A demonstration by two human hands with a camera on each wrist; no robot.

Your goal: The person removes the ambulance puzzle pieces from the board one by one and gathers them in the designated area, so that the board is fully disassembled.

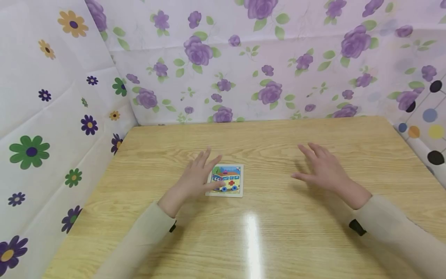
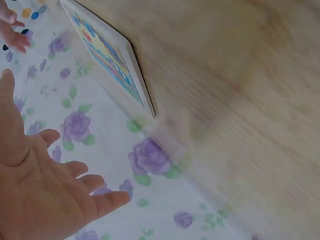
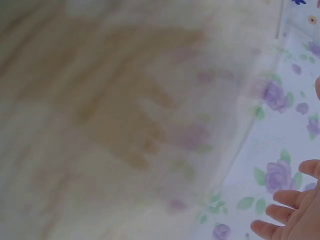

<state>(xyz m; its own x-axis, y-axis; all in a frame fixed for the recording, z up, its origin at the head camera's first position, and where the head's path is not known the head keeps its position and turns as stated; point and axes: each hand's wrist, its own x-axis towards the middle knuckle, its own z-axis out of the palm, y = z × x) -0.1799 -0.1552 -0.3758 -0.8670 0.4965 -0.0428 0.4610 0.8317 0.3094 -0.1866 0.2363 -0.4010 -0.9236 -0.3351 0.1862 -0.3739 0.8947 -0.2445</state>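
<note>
A flat square picture board point(image 1: 232, 178) with a white border lies on the wooden table, showing a cartoon ambulance with a red cross. My left hand point(image 1: 193, 178) hovers at its left side, fingers spread, covering part of its left edge in the head view. In the left wrist view, a gap separates that hand point(image 2: 47, 195) from the board point(image 2: 107, 57). Well to the right, my right hand point(image 1: 327, 170) is held above the table with its fingers apart and nothing in them. The right wrist view catches only part of this hand point(image 3: 300, 215).
The light wooden table point(image 1: 271, 240) reflects a bright streak of light near the front. A white cloth with purple flowers point(image 1: 223, 58) hangs behind it. Other patterned cloths, one with coloured flowers point(image 1: 52, 116) and one with dots point(image 1: 430, 128), border the left and right sides.
</note>
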